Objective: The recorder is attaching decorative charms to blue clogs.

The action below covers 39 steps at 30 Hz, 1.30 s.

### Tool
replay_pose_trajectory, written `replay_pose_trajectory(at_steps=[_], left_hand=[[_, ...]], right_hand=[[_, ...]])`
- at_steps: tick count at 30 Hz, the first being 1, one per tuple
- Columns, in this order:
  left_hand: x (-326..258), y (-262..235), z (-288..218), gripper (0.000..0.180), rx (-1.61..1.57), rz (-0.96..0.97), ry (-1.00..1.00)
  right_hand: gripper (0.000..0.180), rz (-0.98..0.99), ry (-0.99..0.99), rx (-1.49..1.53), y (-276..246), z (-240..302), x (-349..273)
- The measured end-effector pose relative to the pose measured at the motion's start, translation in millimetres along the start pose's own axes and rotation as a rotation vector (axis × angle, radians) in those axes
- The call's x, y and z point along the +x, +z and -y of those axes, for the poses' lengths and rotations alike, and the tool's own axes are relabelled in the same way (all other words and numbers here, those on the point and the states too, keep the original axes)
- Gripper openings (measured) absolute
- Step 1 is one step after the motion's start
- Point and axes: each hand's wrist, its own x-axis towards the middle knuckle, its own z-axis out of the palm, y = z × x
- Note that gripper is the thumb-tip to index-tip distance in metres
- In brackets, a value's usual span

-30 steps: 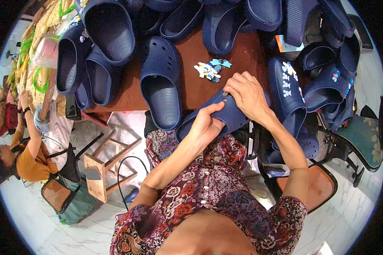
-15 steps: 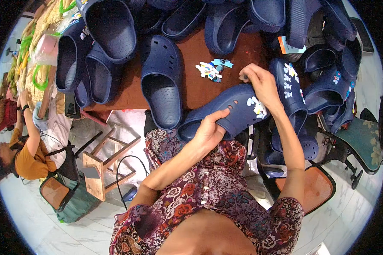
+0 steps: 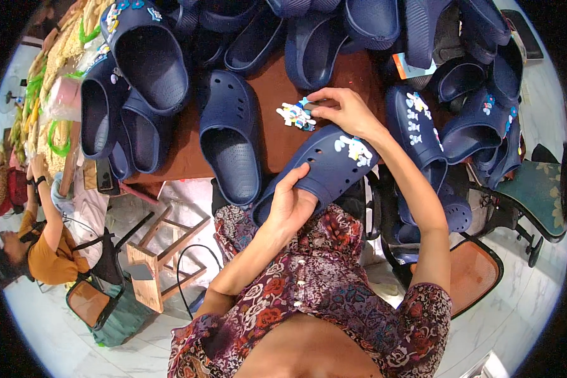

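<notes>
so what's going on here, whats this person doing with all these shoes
The left hand holds a dark blue clog over the table edge; white charms sit near its toe, while several holes are bare. The right hand has its fingertips at a small pile of colourful charms on the brown tabletop; whether it grips one is unclear. A clog with no visible charms lies to the left, a decorated one to the right.

workshop, clogs (image 3: 230, 165) heaped on table (image 3: 272, 142), co-worker (image 3: 53, 255)
</notes>
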Motion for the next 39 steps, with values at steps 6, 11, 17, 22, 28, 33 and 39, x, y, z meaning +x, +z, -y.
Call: replay_pose_trajectory(at_steps=[6,11,17,22,28,33,39], left_hand=[[-4,8,3,0.047,0.015,0.057,-0.008],[-1,13,6,0.046,0.058,0.069,0.009],[2,13,6,0.048,0.07,0.115,-0.001],[-3,13,3,0.048,0.083,0.135,0.027],[-3,10,-6,0.046,0.037,0.129,0.013],[5,6,0,0.045,0.248,0.151,0.051],[17,-6,1,0.039,0.482,0.159,0.013]], right_hand=[[0.024,-0.18,-0.131,-0.155,-29,27,-44],[0.023,-0.081,-0.093,-0.28,-41,39,-84],[0.03,-0.193,-0.175,-0.452,-33,33,-112],[0.033,-0.31,-0.197,-0.437,-21,30,-121],[0.034,-0.297,-0.177,-0.408,-14,25,-128],[0.033,-0.279,-0.215,-0.456,-16,19,-117],[0.033,-0.16,-0.172,-0.422,-26,20,-104]])
